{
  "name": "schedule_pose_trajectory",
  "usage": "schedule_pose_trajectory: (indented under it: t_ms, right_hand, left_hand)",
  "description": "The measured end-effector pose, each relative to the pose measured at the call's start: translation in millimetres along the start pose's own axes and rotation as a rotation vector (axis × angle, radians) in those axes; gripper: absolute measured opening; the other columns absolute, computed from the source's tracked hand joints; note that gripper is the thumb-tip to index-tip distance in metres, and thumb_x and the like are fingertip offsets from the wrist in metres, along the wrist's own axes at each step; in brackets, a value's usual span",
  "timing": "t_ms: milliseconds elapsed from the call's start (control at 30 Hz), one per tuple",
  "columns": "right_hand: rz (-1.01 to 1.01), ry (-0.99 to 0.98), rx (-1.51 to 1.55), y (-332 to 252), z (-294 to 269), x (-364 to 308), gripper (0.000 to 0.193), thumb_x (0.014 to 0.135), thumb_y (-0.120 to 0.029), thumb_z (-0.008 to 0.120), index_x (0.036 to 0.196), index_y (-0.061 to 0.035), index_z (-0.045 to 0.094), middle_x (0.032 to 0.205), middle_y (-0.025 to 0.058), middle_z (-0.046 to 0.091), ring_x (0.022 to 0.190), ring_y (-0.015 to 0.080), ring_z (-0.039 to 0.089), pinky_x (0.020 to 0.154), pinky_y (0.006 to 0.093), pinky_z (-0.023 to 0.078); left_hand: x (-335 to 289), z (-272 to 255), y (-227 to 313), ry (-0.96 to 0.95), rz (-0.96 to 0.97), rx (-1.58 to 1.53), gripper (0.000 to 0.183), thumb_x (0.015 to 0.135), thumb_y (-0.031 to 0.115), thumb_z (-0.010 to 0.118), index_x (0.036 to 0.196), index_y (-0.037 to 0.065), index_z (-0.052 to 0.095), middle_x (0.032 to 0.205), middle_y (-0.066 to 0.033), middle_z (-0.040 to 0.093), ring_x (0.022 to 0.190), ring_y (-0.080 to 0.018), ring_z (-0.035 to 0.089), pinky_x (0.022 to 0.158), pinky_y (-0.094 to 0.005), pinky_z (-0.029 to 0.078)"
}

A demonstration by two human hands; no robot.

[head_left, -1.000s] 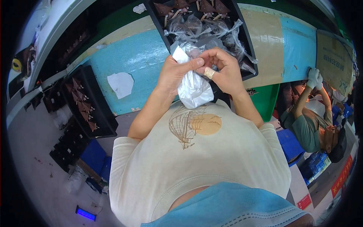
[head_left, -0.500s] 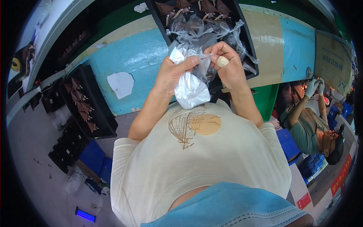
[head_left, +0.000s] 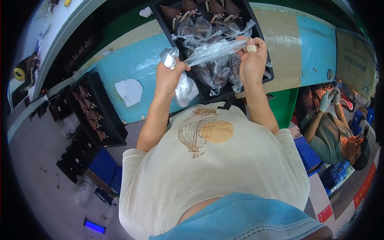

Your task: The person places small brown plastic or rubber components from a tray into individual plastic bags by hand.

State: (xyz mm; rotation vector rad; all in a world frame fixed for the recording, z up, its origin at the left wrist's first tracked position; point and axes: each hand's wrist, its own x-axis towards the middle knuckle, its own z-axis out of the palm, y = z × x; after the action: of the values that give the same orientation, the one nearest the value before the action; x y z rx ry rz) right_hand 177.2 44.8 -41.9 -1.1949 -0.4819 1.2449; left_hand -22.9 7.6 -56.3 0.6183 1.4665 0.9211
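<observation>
My left hand (head_left: pixel 166 80) is closed round a silvery-white wad of plastic bags (head_left: pixel 186 93), which sticks out above and below the fist. A clear plastic bag (head_left: pixel 214 52) stretches from it across to my right hand (head_left: pixel 252 64), which pinches the far end. One right finger wears a pale wrap (head_left: pixel 251 48). Both hands are over the near part of a black tray (head_left: pixel 265 44). Inside it lie several brown pieces in knotted clear bags (head_left: pixel 219 76). At its far end several brown, pointed pieces (head_left: pixel 217 7) with small pale bits stand unbagged.
The tray rests on a bench with a blue and tan top (head_left: pixel 150 52). A torn white sheet (head_left: pixel 129 91) lies left of my arm. Another black tray of brown pieces (head_left: pixel 91 114) stands at the left. A green bin (head_left: pixel 285 108) and a gloved co-worker (head_left: pixel 330 132) are at the right.
My hands have moved apart: the left went left with the wad of bags, the right went right and up. The clear bag between them is now drawn out long.
</observation>
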Motion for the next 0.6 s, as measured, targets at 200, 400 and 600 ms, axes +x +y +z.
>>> schedule_pose_trajectory:
  t_ms: [200,400,600]
  right_hand:
    - [-0.068,-0.145,-0.136,1,-7,3,0.007,0.093,-0.010,0.039,0.096,-0.0039,0.037,0.085,0.0087,0.054,0.072,0.0091,0.050,0.067,0.0229,0.044]
    - [-0.225,-0.208,-0.283,0,10,-8,0.007,0.091,-0.007,0.043,0.095,-0.0029,0.038,0.081,0.0065,0.054,0.072,0.0080,0.049,0.064,0.0211,0.041]
    - [-0.219,-0.258,-0.677,8,-4,23,0.006,0.087,-0.004,0.049,0.091,-0.0016,0.044,0.076,0.0040,0.054,0.067,0.0072,0.049,0.060,0.0212,0.041]
  left_hand:
    - [-11,8,26,-0.123,0.246,0.410,0.032,0.069,0.009,0.072,0.095,0.000,0.057,0.088,-0.0030,0.059,0.082,-0.0112,0.054,0.074,-0.0259,0.042]
    - [-7,37,32,-0.109,0.823,0.640,0.039,0.064,0.021,0.077,0.095,0.002,0.061,0.080,-0.0121,0.064,0.070,-0.0260,0.061,0.067,-0.0310,0.048]
    - [17,19,15,0.081,0.381,0.416,0.014,0.078,0.015,0.061,0.078,0.001,0.064,0.059,-0.0072,0.061,0.054,-0.0168,0.060,0.052,-0.0295,0.045]
